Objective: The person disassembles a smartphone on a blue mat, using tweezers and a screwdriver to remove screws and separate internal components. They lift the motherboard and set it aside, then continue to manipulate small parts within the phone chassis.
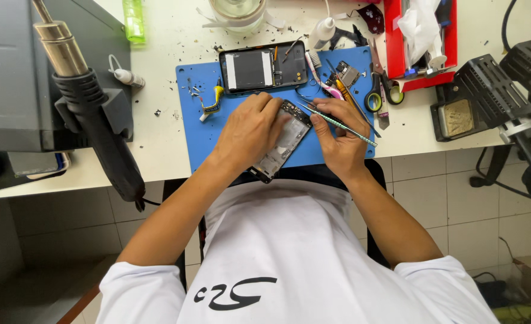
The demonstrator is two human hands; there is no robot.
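We work at a white bench with a blue mat under the hands. Our left hand lies over an opened phone frame, fingers curled and pressing down on its upper half; the frame sits diagonally on the mat's near edge, its lower end overhanging toward our lap. Our right hand pinches a pair of fine tweezers, fingers narrow around the shaft, tips touching the frame's top right corner.

Beyond the hands, a second phone body, back open, lies flat on the mat. Scissors with yellow-green handles and a few small tools rest at the mat's right edge. A red tray with crumpled tissue sits further right. A hot-air gun leans in its holder at left; a solder stand with sponge sits at right.

Risks, as we judge them:
- The frame overhangs the bench edge; if the left hand's pressure slackens, it may tip off.
- Tweezer tips sit at a corner with fine parts; a slip could scratch or tear a flex cable.
- Small debris is scattered on the mat and bench; loose screws could be lost among it.
- Whether the hot-air gun is hot, we cannot tell.
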